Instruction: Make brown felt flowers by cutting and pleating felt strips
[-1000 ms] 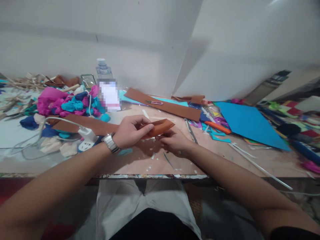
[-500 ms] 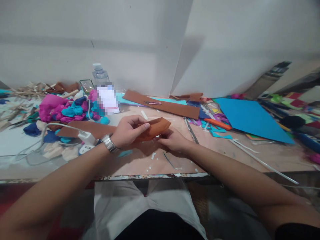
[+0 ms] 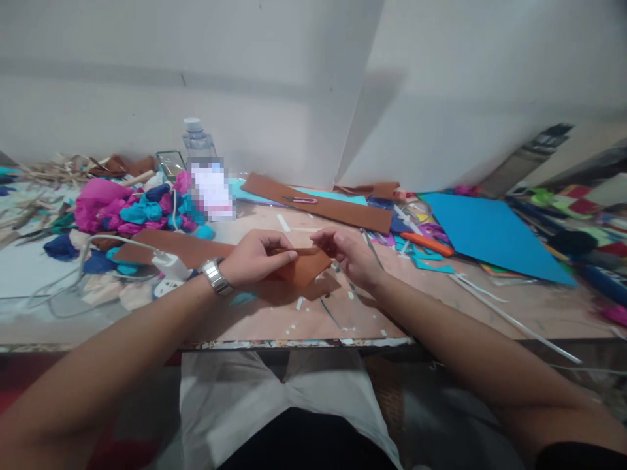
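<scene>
My left hand point(image 3: 257, 258) is closed on a folded piece of brown felt-like sheet point(image 3: 306, 266), its thumb lying across the upper edge. My right hand point(image 3: 350, 253) is at the piece's right upper corner, fingers curled and pinched together. Anything between those fingertips is too small to make out. The brown piece is held above the table, and its lower corner hangs over a shadow. Behind the hands, a pair of pink thread snips point(image 3: 301, 200) rests on a long brown strip point(image 3: 343, 210).
Crumpled coloured bundles point(image 3: 110, 203), a charger point(image 3: 171, 266) with white cable, a phone point(image 3: 213, 189) and a bottle point(image 3: 198, 138) stand left. Right are an orange cutter point(image 3: 427, 243), a blue sheet point(image 3: 494, 235) and a thin white stick point(image 3: 519, 323). Paper scraps dot the table point(image 3: 274, 326).
My right hand has risen from beneath the brown piece to its upper right edge. The piece has tipped so its broad face shows. My left hand has kept its hold.
</scene>
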Available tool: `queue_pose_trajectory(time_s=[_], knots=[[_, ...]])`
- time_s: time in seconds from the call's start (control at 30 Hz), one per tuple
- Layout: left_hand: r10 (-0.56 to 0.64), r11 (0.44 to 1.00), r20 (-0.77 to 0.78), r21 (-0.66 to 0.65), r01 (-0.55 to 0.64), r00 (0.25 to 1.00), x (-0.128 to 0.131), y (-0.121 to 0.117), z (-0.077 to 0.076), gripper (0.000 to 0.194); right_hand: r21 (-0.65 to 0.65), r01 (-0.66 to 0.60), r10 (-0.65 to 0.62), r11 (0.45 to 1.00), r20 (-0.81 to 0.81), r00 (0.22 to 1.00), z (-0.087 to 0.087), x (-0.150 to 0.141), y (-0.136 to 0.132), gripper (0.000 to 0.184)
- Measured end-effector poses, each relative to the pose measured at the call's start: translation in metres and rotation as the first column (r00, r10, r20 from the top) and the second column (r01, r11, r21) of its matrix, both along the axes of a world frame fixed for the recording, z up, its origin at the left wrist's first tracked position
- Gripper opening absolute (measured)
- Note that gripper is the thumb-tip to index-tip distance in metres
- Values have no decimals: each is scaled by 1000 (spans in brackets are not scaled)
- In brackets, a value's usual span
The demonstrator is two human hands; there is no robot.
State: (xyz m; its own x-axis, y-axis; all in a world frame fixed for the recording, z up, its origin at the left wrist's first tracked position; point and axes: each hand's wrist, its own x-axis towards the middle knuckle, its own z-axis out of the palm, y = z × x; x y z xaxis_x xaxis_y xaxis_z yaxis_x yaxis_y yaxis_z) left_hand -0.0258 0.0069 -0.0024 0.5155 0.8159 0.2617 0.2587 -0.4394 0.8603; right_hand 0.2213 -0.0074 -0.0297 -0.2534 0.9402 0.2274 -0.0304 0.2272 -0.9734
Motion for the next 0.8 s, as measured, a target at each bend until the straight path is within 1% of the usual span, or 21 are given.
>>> queue_pose_trajectory(time_s=[0.1,0.17,0.23,0.33,0.47,0.63,0.8], knots=[[-20,1000,-14,4,20,1000,-1,0,-1,24,104,-20,9,994,103,995,2,-6,-10,42],[-38,999,-19,-7,37,999,-1,0,-1,24,174,4,-34,985,175,984,2,-11,-16,36],[-67,998,-25,-17,66,997,-1,0,-1,25,216,27,-76,976,220,972,3,-13,-18,30],[-90,996,-24,-2,90,996,1,-1,-1,26,243,0,-68,970,269,961,4,-14,-19,27],[-95,995,0,-17,95,995,2,-2,-1,27,278,-43,-42,960,294,955,5,-11,-19,30],[-68,997,19,-22,69,997,2,-2,-4,27,360,-64,-70,931,347,935,7,-10,-19,25],[-71,997,19,-17,71,997,3,-2,-6,27,359,-64,-72,931,353,933,8,-12,-20,23]])
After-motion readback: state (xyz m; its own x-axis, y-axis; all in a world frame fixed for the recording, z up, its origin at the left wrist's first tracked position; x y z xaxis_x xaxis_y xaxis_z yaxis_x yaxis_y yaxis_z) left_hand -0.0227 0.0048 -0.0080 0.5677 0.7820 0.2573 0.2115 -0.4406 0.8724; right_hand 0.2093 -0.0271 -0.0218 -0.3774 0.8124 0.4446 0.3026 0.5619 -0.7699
